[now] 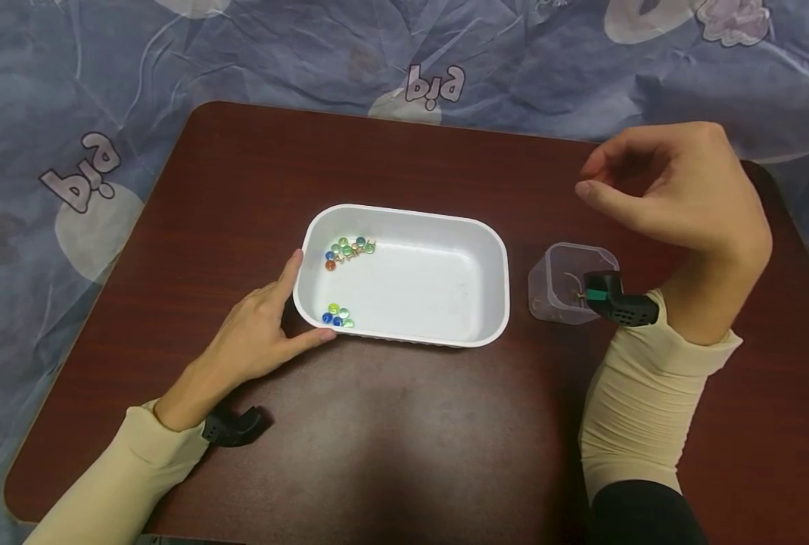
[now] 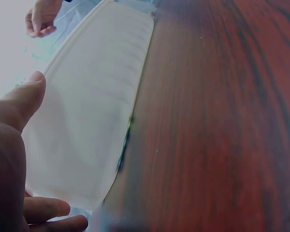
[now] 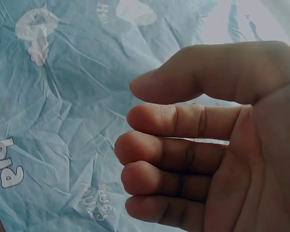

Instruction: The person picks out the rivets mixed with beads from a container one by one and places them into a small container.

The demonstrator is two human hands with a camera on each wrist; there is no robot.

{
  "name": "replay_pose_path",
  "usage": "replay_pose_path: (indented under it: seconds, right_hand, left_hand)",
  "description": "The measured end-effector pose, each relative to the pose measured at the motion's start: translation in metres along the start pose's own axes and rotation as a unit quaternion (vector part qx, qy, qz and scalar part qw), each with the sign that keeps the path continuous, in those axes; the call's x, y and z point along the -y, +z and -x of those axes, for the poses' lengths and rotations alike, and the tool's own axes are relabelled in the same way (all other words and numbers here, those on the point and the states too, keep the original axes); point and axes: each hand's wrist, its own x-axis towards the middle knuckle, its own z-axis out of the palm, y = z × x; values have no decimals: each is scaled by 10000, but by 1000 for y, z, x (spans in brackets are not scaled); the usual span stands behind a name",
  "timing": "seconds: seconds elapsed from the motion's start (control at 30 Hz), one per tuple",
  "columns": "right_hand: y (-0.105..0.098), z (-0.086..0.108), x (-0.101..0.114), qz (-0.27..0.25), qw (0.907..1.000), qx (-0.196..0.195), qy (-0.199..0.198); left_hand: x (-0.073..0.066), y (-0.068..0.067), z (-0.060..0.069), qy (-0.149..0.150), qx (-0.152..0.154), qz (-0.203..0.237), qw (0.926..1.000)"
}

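A white rectangular tray (image 1: 418,291) sits mid-table. Colored glass marbles (image 1: 346,250) and small brass-colored pieces lie in its far left corner; another cluster of marbles (image 1: 337,317) is in its near left corner. My left hand (image 1: 257,325) rests against the tray's left end, fingers spread, thumb at the near rim; in the left wrist view the thumb (image 2: 26,99) touches the tray's side (image 2: 92,92). My right hand (image 1: 683,189) is raised beyond a clear plastic box (image 1: 561,291), fingers loosely curved; the right wrist view shows nothing between thumb and fingers (image 3: 179,121).
The clear box stands right of the tray, with a few small brass-colored pieces inside, partly hidden by the black wrist camera (image 1: 622,299). The dark reddish wooden table (image 1: 377,424) has rounded corners. A blue-grey printed cloth (image 1: 295,53) lies behind it.
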Motion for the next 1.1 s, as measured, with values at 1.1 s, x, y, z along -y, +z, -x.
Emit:
replay_pose_path:
  seconds: [1.1]
  right_hand:
    - [40,-34,31,-230,9971,555,-473]
  left_hand:
    - [-2,-1,-1,-125,79,9,9999]
